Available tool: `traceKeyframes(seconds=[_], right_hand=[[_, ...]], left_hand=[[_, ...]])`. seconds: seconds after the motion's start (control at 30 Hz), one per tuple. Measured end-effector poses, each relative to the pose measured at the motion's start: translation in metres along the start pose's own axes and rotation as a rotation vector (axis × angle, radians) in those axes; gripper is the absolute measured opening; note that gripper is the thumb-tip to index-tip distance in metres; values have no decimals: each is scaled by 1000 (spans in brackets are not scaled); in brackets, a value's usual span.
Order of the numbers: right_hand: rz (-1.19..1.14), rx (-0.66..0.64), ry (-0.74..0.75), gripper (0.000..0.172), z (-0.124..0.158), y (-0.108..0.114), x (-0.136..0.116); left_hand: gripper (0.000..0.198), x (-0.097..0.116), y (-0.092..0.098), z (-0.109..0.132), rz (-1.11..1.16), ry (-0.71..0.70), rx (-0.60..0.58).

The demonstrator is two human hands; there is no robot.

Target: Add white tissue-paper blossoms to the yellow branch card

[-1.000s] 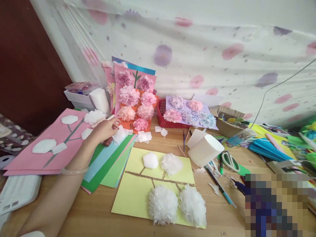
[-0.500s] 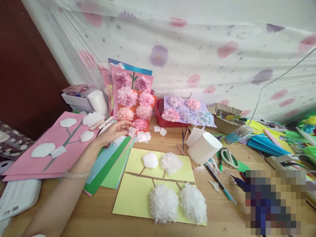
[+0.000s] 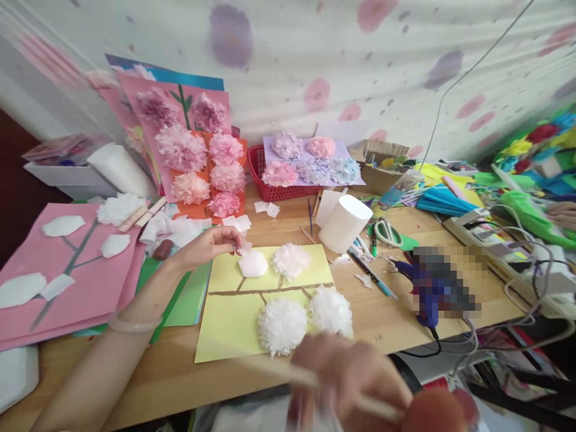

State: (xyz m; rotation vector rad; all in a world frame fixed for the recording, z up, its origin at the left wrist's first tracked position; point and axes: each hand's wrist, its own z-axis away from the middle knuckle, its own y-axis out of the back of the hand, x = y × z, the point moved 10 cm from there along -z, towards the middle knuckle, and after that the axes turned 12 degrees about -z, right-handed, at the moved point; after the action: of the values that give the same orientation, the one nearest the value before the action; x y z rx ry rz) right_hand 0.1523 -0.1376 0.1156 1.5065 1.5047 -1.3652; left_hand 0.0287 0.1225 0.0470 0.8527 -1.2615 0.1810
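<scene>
My left hand (image 3: 209, 247) is closed in a pinch on a small piece of white paper (image 3: 245, 246), just above the yellow card (image 3: 225, 333). That card bears a brown drawn branch, a flat white paper shape (image 3: 252, 264) and three fluffy white paper flowers (image 3: 282, 327). Low in front, blurred by motion, my right hand (image 3: 351, 378) grips a thin pale stick (image 3: 279, 369) pointing left. A round orange-red shape (image 3: 434, 411) shows by the stick's right end; I cannot make out what it is.
A pink card (image 3: 112, 288) with white shapes lies left. Behind stand cards with pink flowers (image 3: 182, 147) and a red basket (image 3: 256, 162). A white paper roll (image 3: 346, 225), scissors (image 3: 387, 233), a glue gun (image 3: 427, 294) and a power strip (image 3: 486, 249) are on the right.
My left hand has moved from the paper scraps to the yellow card's upper edge with the white paper. My right hand has come into view with the stick. The view has shifted rightward.
</scene>
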Motion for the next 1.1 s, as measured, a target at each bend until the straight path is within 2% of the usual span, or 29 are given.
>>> traceKeyframes(seconds=[0.03, 0.13, 0.2, 0.23, 0.3, 0.4, 0.57, 0.87, 1.0, 1.1], right_hand=[[5, 47, 3, 77, -7, 14, 6], [146, 397, 104, 59, -11, 70, 15], [295, 539, 57, 49, -8, 89, 30], [365, 549, 10, 47, -9, 92, 38], [465, 486, -74, 46, -17, 87, 55], [526, 411, -91, 48, -30, 80, 66], [604, 454, -56, 47, -35, 89, 65], [544, 519, -43, 47, -35, 99, 69], [488, 524, -45, 46, -37, 101, 72], [461, 543, -17, 46, -35, 103, 67]], left_hand=[[10, 0, -6, -1, -35, 7, -31], [16, -1, -19, -2, -91, 35, -99], [23, 2, -26, -2, -99, 42, -121], [25, 4, -29, -2, -106, 43, -126], [26, 10, -36, 0, -134, 52, -129], [27, 16, -44, 2, -197, 78, -119], [22, 26, -61, 2, -300, 62, -133], [29, 35, -91, -14, -391, 88, -108], [32, 31, -94, -16, -442, 79, -105], [32, 25, -87, -13, -472, 93, -97]])
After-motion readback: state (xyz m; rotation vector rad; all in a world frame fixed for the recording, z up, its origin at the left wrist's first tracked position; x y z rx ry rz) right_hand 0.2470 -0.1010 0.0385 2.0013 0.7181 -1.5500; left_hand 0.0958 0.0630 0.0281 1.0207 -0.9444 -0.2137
